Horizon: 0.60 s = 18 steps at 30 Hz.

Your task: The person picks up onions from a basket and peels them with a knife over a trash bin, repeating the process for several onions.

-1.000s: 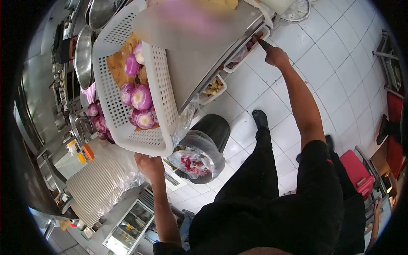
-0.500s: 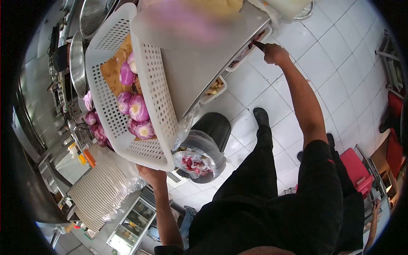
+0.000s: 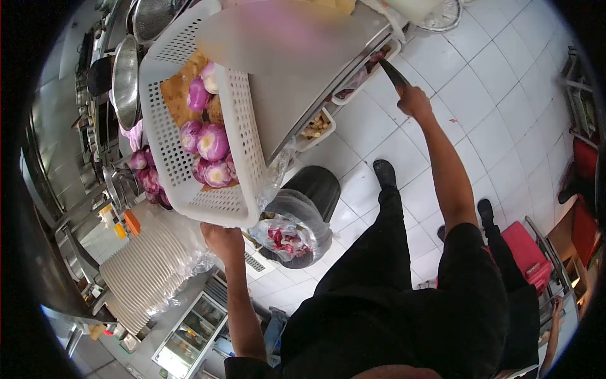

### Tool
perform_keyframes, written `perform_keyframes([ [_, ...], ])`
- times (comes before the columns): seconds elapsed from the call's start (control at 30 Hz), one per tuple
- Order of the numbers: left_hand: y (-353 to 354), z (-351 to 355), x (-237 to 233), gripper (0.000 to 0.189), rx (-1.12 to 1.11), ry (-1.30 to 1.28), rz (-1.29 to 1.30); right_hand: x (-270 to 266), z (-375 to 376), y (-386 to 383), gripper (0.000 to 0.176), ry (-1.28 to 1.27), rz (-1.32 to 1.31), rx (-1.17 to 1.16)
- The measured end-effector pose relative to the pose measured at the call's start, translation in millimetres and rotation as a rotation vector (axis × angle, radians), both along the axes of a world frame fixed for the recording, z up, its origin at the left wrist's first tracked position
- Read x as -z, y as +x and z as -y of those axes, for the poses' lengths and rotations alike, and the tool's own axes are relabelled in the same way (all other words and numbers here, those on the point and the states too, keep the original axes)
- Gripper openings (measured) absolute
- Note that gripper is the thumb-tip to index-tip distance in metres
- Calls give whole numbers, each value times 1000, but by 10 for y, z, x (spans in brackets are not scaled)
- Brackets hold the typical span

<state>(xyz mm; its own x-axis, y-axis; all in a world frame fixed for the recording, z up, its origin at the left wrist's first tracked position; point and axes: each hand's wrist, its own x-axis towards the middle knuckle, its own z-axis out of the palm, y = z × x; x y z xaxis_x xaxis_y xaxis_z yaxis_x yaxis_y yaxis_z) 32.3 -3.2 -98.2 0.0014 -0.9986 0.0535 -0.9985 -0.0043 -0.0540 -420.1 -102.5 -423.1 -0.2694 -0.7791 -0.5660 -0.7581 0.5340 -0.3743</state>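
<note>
My left hand (image 3: 224, 242) is at the near end of a white perforated basket (image 3: 249, 136), its fingers partly hidden at the rim. Peeled purple onions (image 3: 213, 142) and a piece of brown cardboard (image 3: 178, 101) lie inside the basket. My right hand (image 3: 415, 103) is closed round the handle of a knife (image 3: 394, 77), whose blade points toward a white container (image 3: 367, 72) at the edge of the steel table (image 3: 278, 107).
A lined bin (image 3: 297, 230) with red scraps stands below the basket. Stacked plates (image 3: 142, 268), metal strainers (image 3: 126, 82) and more onions (image 3: 148, 177) are at left. Ginger-like pieces fill a second container (image 3: 315, 129). Another person's arm (image 3: 553, 335) shows at lower right.
The basket appears slightly higher and further right in view. My left hand has moved up a little. The knife blade shows more fully, and my right hand is slightly lower.
</note>
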Motion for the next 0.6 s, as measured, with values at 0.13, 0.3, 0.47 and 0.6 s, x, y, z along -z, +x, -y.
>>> perform_keyframes([
  [0.13,14,-30,-10,30,-6,-42,23,-359,-605,-52,37,-42,17,-18],
  [0.3,26,-72,39,42,-55,-67,76,-1128,-1481,-80,56,-178,27,-69],
  [0.47,36,-236,-10,58,-60,-116,-196,-2295,-2157,22,63,-21,61,-251],
  [0.6,110,-850,128,62,-110,-291,-489,-3043,-2628,330,68,11,165,-440],
])
